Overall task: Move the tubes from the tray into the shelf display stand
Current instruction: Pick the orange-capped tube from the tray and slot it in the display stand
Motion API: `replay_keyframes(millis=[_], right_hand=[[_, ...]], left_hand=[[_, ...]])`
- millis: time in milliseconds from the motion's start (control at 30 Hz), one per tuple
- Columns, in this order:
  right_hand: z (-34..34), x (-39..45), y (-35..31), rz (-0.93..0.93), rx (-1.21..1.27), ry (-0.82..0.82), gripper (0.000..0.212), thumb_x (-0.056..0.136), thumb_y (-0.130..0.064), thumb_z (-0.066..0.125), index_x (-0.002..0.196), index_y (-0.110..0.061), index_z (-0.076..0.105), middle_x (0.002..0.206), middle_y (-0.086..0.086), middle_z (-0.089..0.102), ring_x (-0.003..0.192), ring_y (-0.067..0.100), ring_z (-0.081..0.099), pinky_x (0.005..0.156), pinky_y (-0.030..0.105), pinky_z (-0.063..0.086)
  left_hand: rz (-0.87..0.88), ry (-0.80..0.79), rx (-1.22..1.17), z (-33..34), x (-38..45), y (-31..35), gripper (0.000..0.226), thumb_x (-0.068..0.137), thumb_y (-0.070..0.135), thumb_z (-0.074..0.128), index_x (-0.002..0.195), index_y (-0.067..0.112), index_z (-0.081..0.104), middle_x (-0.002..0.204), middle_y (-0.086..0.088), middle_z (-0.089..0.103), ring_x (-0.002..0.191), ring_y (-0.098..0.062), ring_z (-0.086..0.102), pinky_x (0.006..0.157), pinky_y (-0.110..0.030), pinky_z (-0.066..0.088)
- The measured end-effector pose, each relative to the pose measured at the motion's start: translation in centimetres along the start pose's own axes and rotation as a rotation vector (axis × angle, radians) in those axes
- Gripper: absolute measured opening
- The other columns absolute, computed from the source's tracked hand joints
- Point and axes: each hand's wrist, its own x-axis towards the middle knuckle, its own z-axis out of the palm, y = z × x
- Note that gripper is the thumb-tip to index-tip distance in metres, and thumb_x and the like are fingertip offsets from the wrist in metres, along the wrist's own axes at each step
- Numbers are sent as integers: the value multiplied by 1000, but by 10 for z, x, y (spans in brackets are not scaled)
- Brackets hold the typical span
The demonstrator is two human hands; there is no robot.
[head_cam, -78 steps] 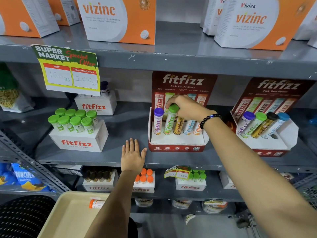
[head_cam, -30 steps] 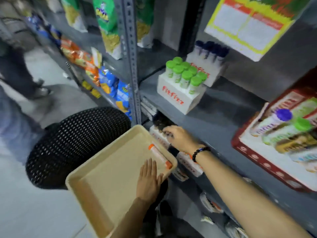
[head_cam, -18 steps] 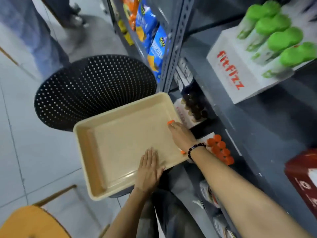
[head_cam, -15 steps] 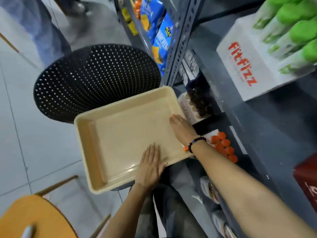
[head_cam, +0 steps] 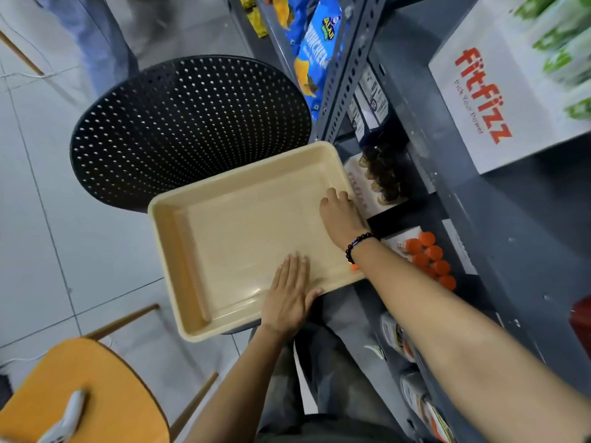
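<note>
The beige tray (head_cam: 224, 251) rests on a black perforated seat beside the shelf. My right hand (head_cam: 340, 215) lies inside the tray against its right wall, fingers curled down over the last tube. The hand and wrist hide nearly all of that tube; only its orange end (head_cam: 354, 267) peeks out under my wrist. My left hand (head_cam: 289, 298) lies flat on the tray's near rim, fingers spread, holding nothing. A red corner of the shelf display stand (head_cam: 582, 324) shows at the right edge.
The grey metal shelf (head_cam: 499, 238) runs along the right. On it stand a white fitfizz box (head_cam: 499, 91) of green-capped tubes, a box of orange-capped tubes (head_cam: 428, 257) and a box of dark-capped tubes (head_cam: 383, 174). An orange chair (head_cam: 83, 394) is at lower left.
My head has tipped down from the display stand to the tray. My right hand left the stand, reached into the tray and settled over the orange-capped tube. My left hand moved from the shelf to the tray's rim.
</note>
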Motion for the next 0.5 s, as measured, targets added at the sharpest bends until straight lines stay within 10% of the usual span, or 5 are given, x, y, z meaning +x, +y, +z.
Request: replay_keyframes(millis=[367,500], right_hand=[[-30,-21,12,207,376,52,16,84,10,42,92,0,52,97,23,63,85,38,60,57,35,37],[-60,-56,27,338,548,139,13,81,-1,59,94,2,60,105,21,63,96,38,59,78,43,51]], left_hand=[[-8,-34,-31,-3,1,1,83,81,58,-10,147,10,0,157,-15,0,144,-28,-3,116,-34,-6],[33,-18,33,-11,0,3,66,97,46,18,146,4,6,156,-20,5,144,-33,2,117,-39,0]])
